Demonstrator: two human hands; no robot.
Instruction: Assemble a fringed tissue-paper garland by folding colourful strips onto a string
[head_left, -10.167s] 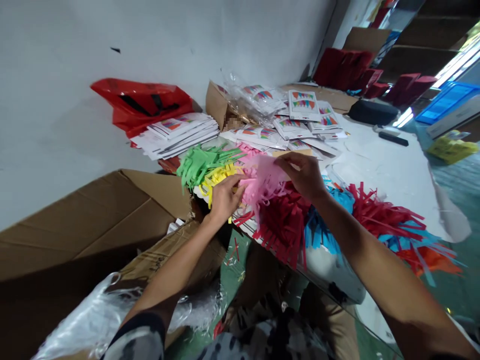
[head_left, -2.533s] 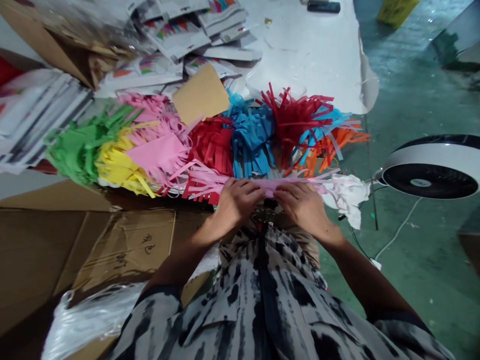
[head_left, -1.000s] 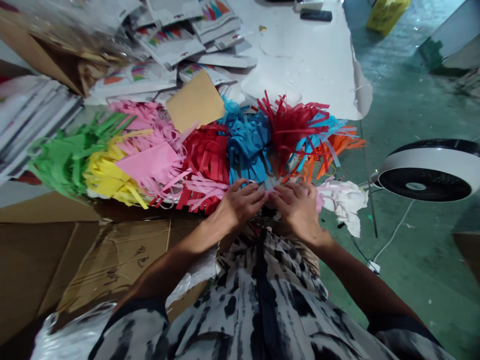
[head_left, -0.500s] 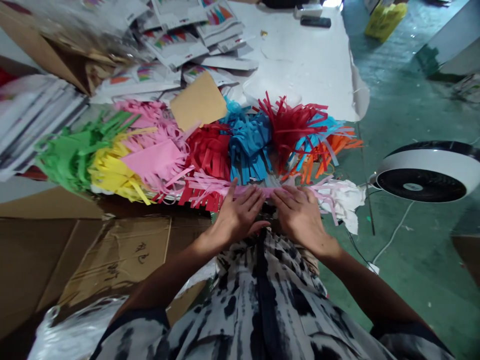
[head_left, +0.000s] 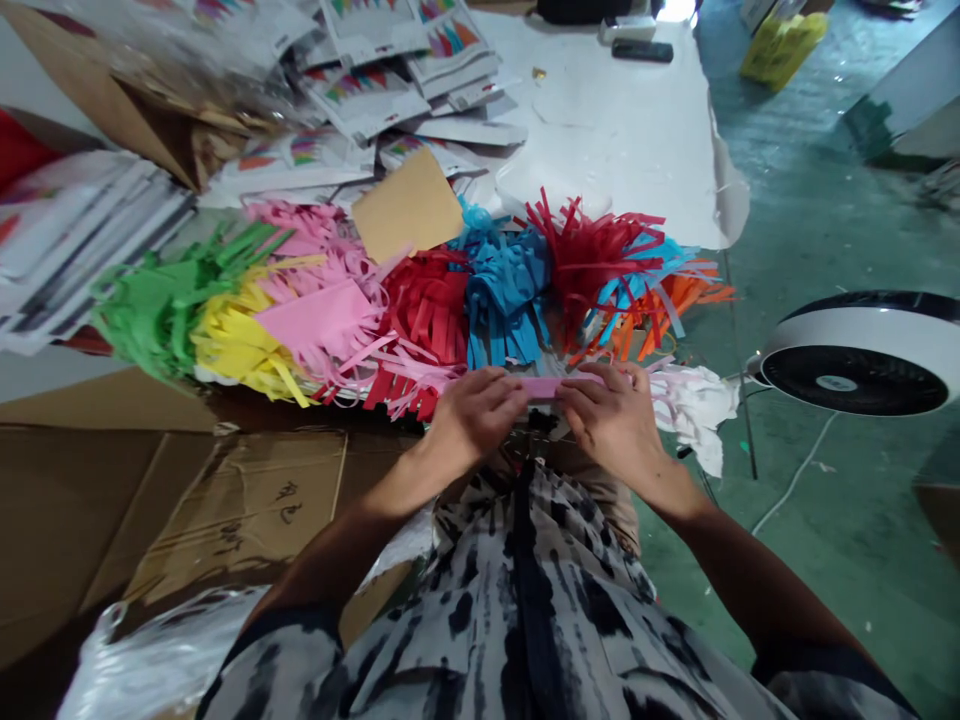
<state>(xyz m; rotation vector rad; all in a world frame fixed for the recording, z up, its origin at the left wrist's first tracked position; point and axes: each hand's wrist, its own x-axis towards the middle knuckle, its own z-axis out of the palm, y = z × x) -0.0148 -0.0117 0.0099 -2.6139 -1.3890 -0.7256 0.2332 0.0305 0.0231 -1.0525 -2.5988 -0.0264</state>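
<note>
A pink fringed paper tassel (head_left: 541,387) is stretched level between my hands at the table's near edge, its middle a narrow rolled band. My left hand (head_left: 474,415) has its fingers curled round the left part of the band. Round the right part close the fingers of my right hand (head_left: 611,412). Loose pink strips stick out past both hands. Just beyond lie bunches of fringed paper: green (head_left: 161,300), yellow (head_left: 244,335), pink (head_left: 322,315), red (head_left: 427,300), blue (head_left: 506,285), dark red (head_left: 585,245) and orange (head_left: 675,300).
A tan card (head_left: 409,205) lies on the bunches. Printed packets (head_left: 367,95) are heaped behind, with more stacked at left (head_left: 82,235). Cardboard boxes (head_left: 247,510) stand below left. White crumpled paper (head_left: 701,400) hangs at the table's right end, near a fan (head_left: 855,355).
My fingers, flat on the pink tassel before, have curled round its band. The band is now raised slightly and shows between my hands. The view has shifted slightly.
</note>
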